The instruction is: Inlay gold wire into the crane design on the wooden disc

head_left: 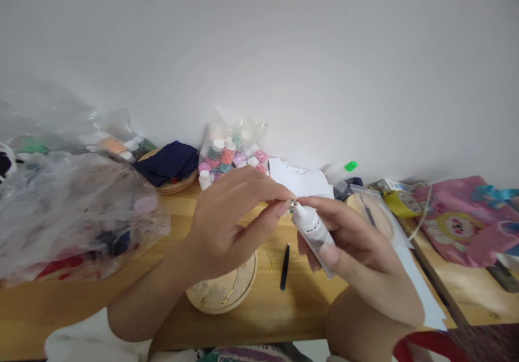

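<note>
My right hand (360, 254) is wrapped round a white glue tube (314, 229) with dark lettering and a narrow tip, tilted up to the left. At that tip, the thumb and forefinger of my left hand (231, 219) pinch a tiny shiny piece (292, 206), too small to name. Below the hands, a pair of black tweezers (285, 267) lies on the wooden table (259, 324). Partly under my left forearm is a round wooden disc (214, 297) with a carved, fan-like pattern and a gold-coloured strand on it.
A clear plastic bag (81, 210) covers the table's left side. Along the wall are dark blue cloth (172, 162) on a round wooden piece, a bag of small bead jars (233, 148) and white paper (302, 178). A pink pouch (458, 221) lies at the right.
</note>
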`<state>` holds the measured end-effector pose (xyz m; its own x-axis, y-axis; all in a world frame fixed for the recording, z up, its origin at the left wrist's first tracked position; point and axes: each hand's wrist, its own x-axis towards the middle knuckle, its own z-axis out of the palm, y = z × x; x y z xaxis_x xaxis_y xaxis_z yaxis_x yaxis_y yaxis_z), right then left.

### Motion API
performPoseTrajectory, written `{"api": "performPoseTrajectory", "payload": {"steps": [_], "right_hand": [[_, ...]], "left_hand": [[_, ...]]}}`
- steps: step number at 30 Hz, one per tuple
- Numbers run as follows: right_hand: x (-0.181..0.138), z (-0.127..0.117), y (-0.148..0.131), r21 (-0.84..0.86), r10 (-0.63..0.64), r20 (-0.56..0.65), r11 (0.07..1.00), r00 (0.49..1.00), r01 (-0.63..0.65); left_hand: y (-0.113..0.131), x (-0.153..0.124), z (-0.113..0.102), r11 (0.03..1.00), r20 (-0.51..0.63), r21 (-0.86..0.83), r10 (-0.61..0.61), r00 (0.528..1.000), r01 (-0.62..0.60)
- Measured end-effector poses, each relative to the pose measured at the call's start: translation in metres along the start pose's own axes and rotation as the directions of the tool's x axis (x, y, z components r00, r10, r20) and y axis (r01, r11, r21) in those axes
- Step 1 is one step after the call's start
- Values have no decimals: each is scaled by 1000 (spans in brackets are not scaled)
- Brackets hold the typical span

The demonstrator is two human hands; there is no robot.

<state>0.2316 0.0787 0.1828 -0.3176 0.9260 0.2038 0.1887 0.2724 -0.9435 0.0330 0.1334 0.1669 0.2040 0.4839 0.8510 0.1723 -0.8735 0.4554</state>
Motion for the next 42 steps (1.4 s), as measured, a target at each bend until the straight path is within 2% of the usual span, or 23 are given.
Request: {"api": "performPoseTrajectory", "payload": {"steps": [5,11,15,22,38,42], "right_hand": [[0,4,2,33,18,-76,999,997,-15],[5,-1,2,-66,-102,-60,993,993,98],[5,-4,2,-48,-133,-11,990,991,132],[1,-2,3,-7,-99,-89,995,991,99],[2,-3,0,-63,-123,-38,991,992,121],[3,-3,-2,-37,-90,-20,995,996,89]], "left_hand": [[3,1,1,999,-3,1,-52,999,52],[4,2,0,999,-10,-11,-50,999,50],[5,1,1,997,-16,-25,-78,997,77],[5,0,0,996,-14,27,-81,997,82],[4,-1,-2,997,6,27,-78,997,78],[0,1,-3,995,42,104,-6,999,2]]}}
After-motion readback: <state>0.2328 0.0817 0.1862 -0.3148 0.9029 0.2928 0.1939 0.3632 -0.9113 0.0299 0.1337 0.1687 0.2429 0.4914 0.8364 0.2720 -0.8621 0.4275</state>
